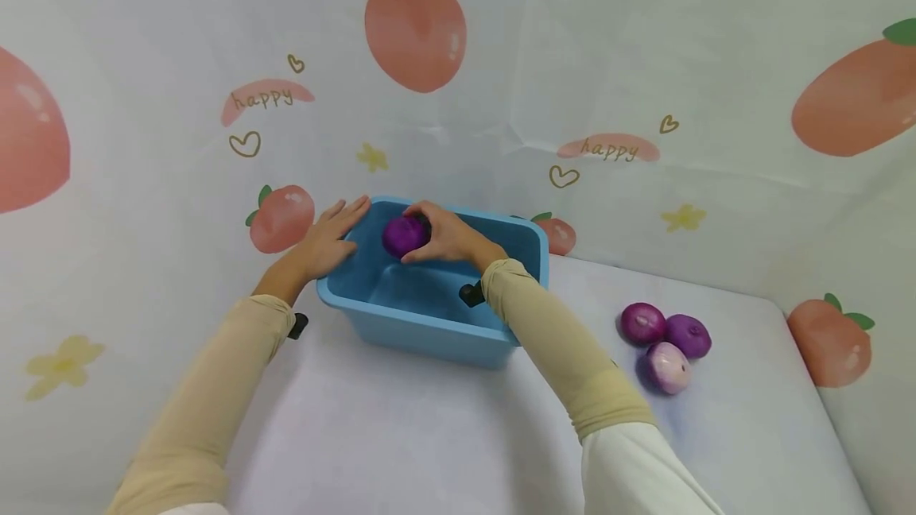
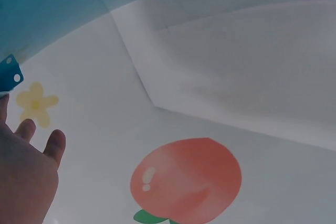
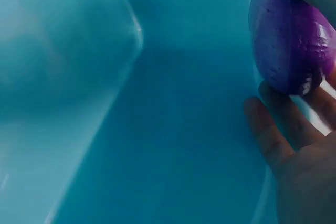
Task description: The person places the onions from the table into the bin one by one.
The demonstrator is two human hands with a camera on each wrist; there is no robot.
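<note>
A blue plastic basin [image 1: 436,346] stands against the back of the table. My right hand [image 1: 452,237] reaches into it and grips a purple onion [image 1: 403,237] between thumb and fingers, near the left end. In the right wrist view the onion [image 3: 289,40] shows close up, with fingers curled around it and the basin's inner wall [image 3: 184,129] beside it. My left hand [image 1: 329,242] rests on the basin's left rim, its fingers extended along the edge. The left wrist view catches that hand [image 2: 29,166] at its lower left corner.
Right of the basin, three onion pieces lie together on the white table: a purple onion [image 1: 642,323], another onion [image 1: 688,336] and one with a pale cut face [image 1: 669,368]. A white cloth [image 1: 487,141] printed with peaches hangs behind the basin.
</note>
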